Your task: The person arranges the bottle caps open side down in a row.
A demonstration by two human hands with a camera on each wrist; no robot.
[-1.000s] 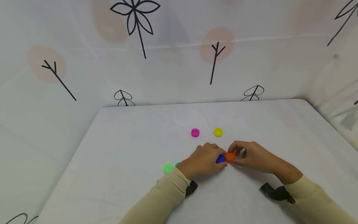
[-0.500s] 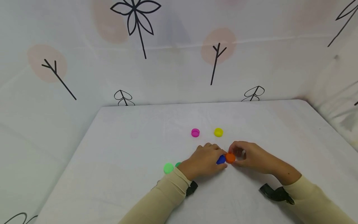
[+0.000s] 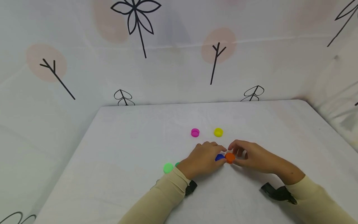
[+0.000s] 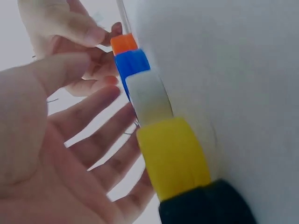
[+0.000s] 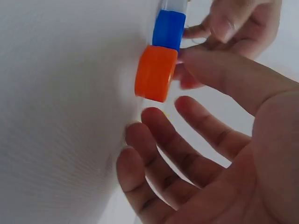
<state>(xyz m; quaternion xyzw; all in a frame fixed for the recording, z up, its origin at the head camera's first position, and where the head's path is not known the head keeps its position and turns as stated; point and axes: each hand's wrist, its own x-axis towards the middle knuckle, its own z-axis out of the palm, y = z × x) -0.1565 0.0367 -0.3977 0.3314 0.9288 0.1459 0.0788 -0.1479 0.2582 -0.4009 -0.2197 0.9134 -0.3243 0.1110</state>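
An orange bottle cap (image 3: 230,157) sits on the white table against a blue cap (image 3: 219,157). My left hand (image 3: 202,158) is beside the blue cap, thumb and fingers spread apart. In the left wrist view a white cap (image 4: 149,98) and a yellow cap (image 4: 174,158) continue the row, followed by a dark round piece (image 4: 205,205); the left hand hides the white and yellow ones from the head camera. To the right of the orange cap is my right hand (image 3: 255,158). Its fingers are loosely bent, with a gap between them and the cap (image 5: 156,73).
A light green cap (image 3: 168,168) and a partly covered darker green cap (image 3: 177,164) lie left of the left wrist. Farther back are a magenta cap (image 3: 195,132) and another yellow cap (image 3: 218,132). A patterned cloth (image 3: 173,71) hangs behind the table.
Both hands have loosened: the left fingers have spread away from the blue cap, and the right index finger has lifted off the orange cap. The caps stay in nearly the same place.
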